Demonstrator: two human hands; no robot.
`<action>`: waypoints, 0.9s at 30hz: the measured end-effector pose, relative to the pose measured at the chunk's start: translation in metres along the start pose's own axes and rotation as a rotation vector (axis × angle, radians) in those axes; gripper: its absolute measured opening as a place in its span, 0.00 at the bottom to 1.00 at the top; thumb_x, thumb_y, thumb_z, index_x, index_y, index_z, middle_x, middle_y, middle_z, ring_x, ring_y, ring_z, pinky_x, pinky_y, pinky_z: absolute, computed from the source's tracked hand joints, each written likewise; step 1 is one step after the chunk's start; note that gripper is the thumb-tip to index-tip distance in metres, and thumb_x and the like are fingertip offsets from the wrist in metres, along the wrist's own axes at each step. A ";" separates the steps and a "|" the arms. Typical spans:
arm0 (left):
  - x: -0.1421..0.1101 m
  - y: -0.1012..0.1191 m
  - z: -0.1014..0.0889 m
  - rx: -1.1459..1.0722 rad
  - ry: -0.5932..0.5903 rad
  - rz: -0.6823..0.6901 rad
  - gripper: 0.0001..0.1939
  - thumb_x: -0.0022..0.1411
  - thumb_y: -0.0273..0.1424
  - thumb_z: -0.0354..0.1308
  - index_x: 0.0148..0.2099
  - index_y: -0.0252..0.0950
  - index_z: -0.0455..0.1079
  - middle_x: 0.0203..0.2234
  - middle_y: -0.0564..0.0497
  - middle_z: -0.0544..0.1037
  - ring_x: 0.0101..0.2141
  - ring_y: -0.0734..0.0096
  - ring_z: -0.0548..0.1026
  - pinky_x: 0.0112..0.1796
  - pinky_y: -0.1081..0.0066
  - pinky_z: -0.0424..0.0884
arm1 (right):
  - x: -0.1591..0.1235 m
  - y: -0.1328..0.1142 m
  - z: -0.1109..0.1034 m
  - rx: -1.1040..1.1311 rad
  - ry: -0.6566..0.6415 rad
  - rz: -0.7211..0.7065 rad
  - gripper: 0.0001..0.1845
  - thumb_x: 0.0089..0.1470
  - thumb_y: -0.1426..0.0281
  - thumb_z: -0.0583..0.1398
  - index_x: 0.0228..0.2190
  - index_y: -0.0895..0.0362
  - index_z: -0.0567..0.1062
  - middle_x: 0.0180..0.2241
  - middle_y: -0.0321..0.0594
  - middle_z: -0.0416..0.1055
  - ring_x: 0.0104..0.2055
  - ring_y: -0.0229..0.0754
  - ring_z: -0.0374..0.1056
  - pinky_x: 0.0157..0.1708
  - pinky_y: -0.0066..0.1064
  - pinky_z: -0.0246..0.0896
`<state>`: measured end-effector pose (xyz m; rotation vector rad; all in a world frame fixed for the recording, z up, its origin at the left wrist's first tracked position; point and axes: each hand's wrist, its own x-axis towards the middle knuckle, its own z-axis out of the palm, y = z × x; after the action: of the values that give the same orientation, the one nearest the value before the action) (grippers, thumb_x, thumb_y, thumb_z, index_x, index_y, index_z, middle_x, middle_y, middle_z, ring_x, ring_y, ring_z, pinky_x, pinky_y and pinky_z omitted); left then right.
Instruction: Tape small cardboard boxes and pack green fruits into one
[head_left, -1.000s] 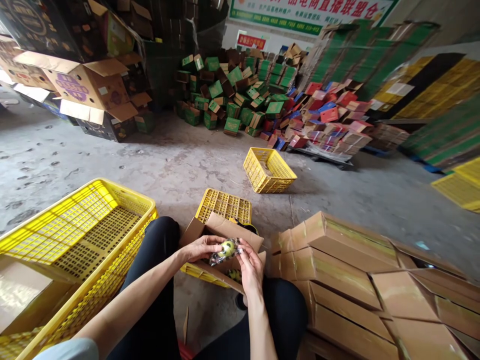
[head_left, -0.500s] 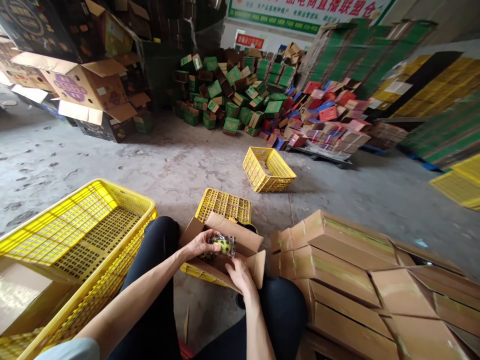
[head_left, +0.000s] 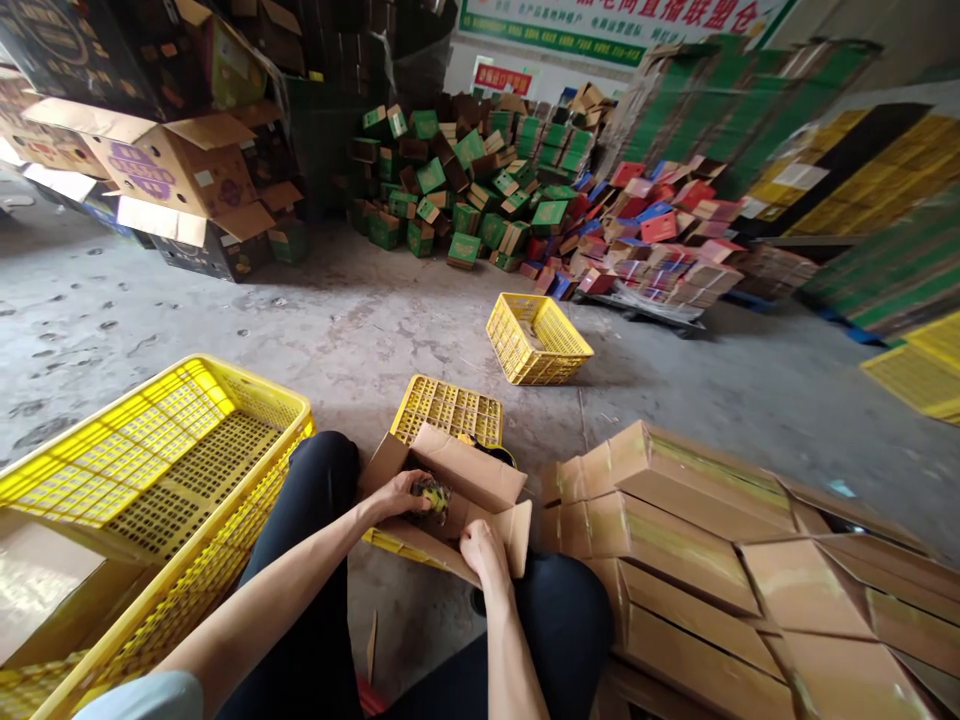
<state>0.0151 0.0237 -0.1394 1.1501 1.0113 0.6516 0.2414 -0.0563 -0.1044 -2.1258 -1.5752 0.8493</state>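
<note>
My left hand (head_left: 401, 495) is closed round a small clear plastic packet (head_left: 433, 497) with dark spots and something yellow-green inside. It is lowered into an open cardboard box (head_left: 469, 465), towards the box's left end. My right hand (head_left: 482, 548) reaches over the near wall at the right end, its fingers curled down into the box. Whether those fingers hold anything is hidden. The box has its flaps up and rests on an upturned yellow crate (head_left: 448, 408) between my knees.
A large yellow crate (head_left: 187, 590) with cardboard in it stands at my left. Stacked cardboard boxes (head_left: 690, 540) lie at my right. Another yellow crate (head_left: 538, 340) sits ahead on the floor, before a heap of green boxes (head_left: 465, 250) and red and blue ones.
My left hand has moved down into the box with the packet. My right hand has drawn away from the packet and its fingers have curled.
</note>
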 end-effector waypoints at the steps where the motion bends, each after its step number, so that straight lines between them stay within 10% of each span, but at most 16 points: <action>1: 0.001 -0.002 0.000 0.003 -0.007 -0.015 0.36 0.41 0.32 0.79 0.55 0.33 0.78 0.38 0.47 0.83 0.40 0.59 0.78 0.43 0.65 0.71 | 0.000 0.001 -0.003 0.039 0.037 0.026 0.11 0.45 0.77 0.64 0.17 0.53 0.77 0.25 0.48 0.80 0.39 0.57 0.80 0.45 0.42 0.69; 8: 0.004 0.004 0.001 -0.030 -0.037 -0.023 0.40 0.43 0.38 0.81 0.59 0.35 0.78 0.50 0.39 0.83 0.55 0.44 0.77 0.55 0.56 0.72 | -0.001 -0.003 -0.031 0.406 0.245 0.008 0.14 0.52 0.58 0.64 0.33 0.53 0.86 0.44 0.51 0.84 0.50 0.58 0.78 0.56 0.46 0.70; 14: -0.010 0.033 0.011 -0.246 -0.227 0.123 0.43 0.47 0.38 0.82 0.65 0.41 0.74 0.64 0.41 0.75 0.67 0.44 0.67 0.66 0.53 0.61 | -0.006 -0.015 -0.026 1.245 0.106 0.095 0.20 0.43 0.54 0.74 0.35 0.55 0.85 0.45 0.50 0.84 0.53 0.58 0.78 0.52 0.51 0.75; 18: -0.017 0.046 0.015 -0.358 -0.402 0.141 0.39 0.51 0.38 0.80 0.64 0.39 0.75 0.59 0.40 0.79 0.60 0.47 0.75 0.61 0.55 0.68 | -0.006 -0.017 -0.023 1.287 0.061 0.097 0.19 0.44 0.55 0.75 0.35 0.53 0.83 0.46 0.50 0.84 0.54 0.59 0.78 0.51 0.52 0.76; 27: -0.015 0.046 0.014 -0.303 -0.261 0.124 0.34 0.47 0.40 0.82 0.54 0.35 0.80 0.46 0.43 0.84 0.45 0.57 0.81 0.49 0.64 0.72 | -0.010 -0.031 -0.023 1.130 0.117 -0.002 0.33 0.48 0.51 0.74 0.54 0.50 0.81 0.58 0.46 0.78 0.60 0.54 0.74 0.56 0.44 0.74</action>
<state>0.0248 0.0189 -0.0899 1.0033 0.5997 0.7056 0.2322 -0.0550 -0.0655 -1.2913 -0.6994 1.1893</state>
